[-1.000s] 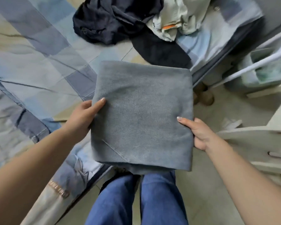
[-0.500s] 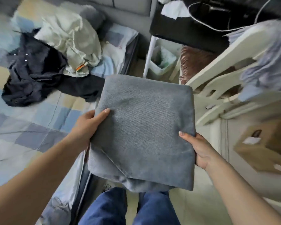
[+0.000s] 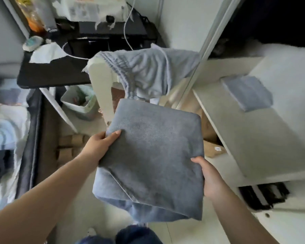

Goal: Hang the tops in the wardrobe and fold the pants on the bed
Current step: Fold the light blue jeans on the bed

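Observation:
Folded grey pants (image 3: pixel 153 155) form a thick square held in the air in front of me, above the floor. My left hand (image 3: pixel 99 147) grips their left edge with the thumb on top. Gripping the right edge, near the lower corner, is my right hand (image 3: pixel 209 176). To the right stands the open white wardrobe, and one of its shelves (image 3: pixel 253 147) carries a small folded blue-grey garment (image 3: pixel 246 92). The bed (image 3: pixel 5 131) shows only as a strip at the left edge.
A white chair (image 3: pixel 102 88) draped with a pale blue garment (image 3: pixel 148 71) stands just beyond the pants. A black desk (image 3: pixel 48 73) with cables and a small bin (image 3: pixel 79 103) sit behind it. Cardboard boxes (image 3: pixel 213 148) lie under the shelf.
I have turned right, away from the bed, carrying the folded pants; the clothes pile has left the view and the wardrobe shelf now lies to the right. Both hands keep the same hold.

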